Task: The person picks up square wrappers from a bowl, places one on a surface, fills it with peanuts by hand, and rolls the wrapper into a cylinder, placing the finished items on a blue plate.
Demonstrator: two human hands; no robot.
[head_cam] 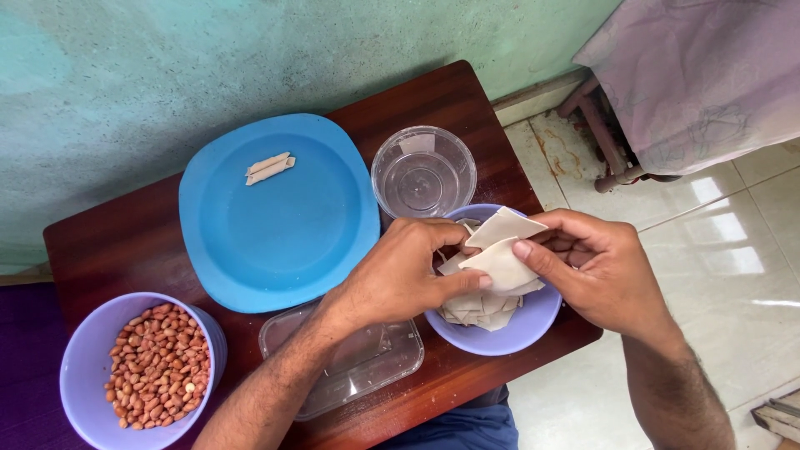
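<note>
Both hands meet over a lilac bowl [533, 329] that holds several thin, pale dough sheets [482, 308]. My left hand [400, 271] and my right hand [596, 267] pinch the same dough sheet [502, 250] between thumbs and fingers, holding it just above the pile. On the blue square plate [275, 242] further left lie two rolled dough pieces [269, 168], side by side near its far edge.
A dark red wooden table [133, 242] carries everything. A lilac bowl of peanuts [158, 365] stands at the front left. A round clear plastic container [423, 171] sits behind the dough bowl, and a rectangular clear lid [367, 367] lies under my left forearm. Tiled floor and a cloth-covered stand [700, 75] lie to the right.
</note>
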